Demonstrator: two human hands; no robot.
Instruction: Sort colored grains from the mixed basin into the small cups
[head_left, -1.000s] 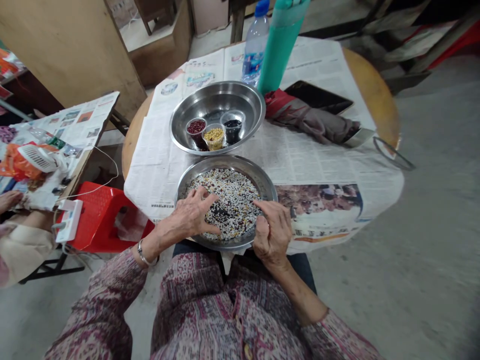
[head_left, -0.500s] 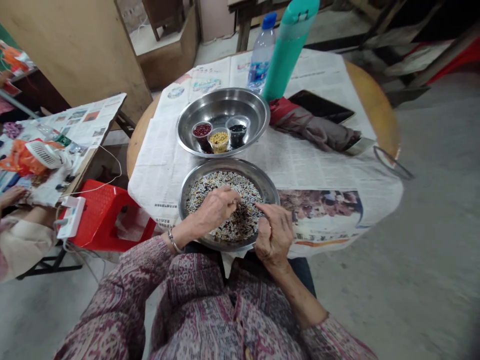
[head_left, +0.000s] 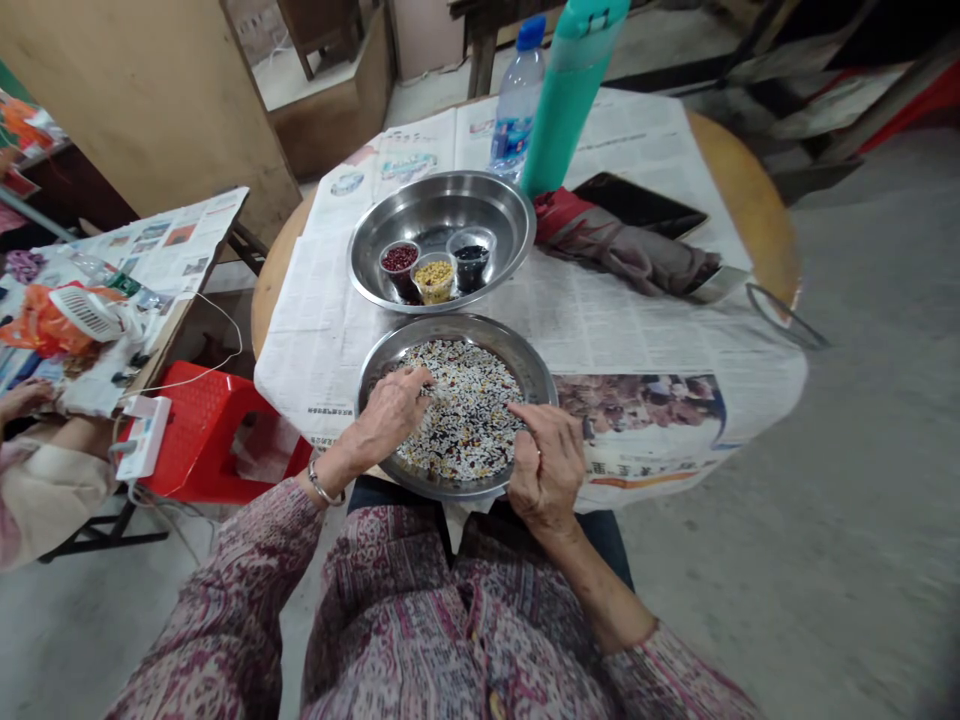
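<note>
Mixed grains and beans [head_left: 465, 410], mostly white with dark, yellow and red ones, spread over the bottom of a steel basin [head_left: 538, 362]. My left hand [head_left: 394, 412] is over the basin's left side, its fingers bent together; whatever they hold is hidden. At the right rim, my right hand [head_left: 549, 462] is closed with the index finger reaching over the grains. Nothing between its fingertips can be made out. Just behind stands a second steel basin [head_left: 491, 197] with three clear cups: red beans [head_left: 400, 262], yellow beans [head_left: 433, 277] and black beans [head_left: 471, 260].
Newspaper [head_left: 300, 320] covers the round table. Behind the basins are a water bottle [head_left: 517, 95], a green bottle [head_left: 574, 100], a folded umbrella [head_left: 622, 245] and a dark tablet [head_left: 637, 205]. To the left, a red stool [head_left: 199, 430] bears a power strip [head_left: 142, 437], near another person's hand [head_left: 26, 398].
My left hand has moved left from the middle of the grains to the basin's left side, uncovering more of them. The right hand stays at the right rim.
</note>
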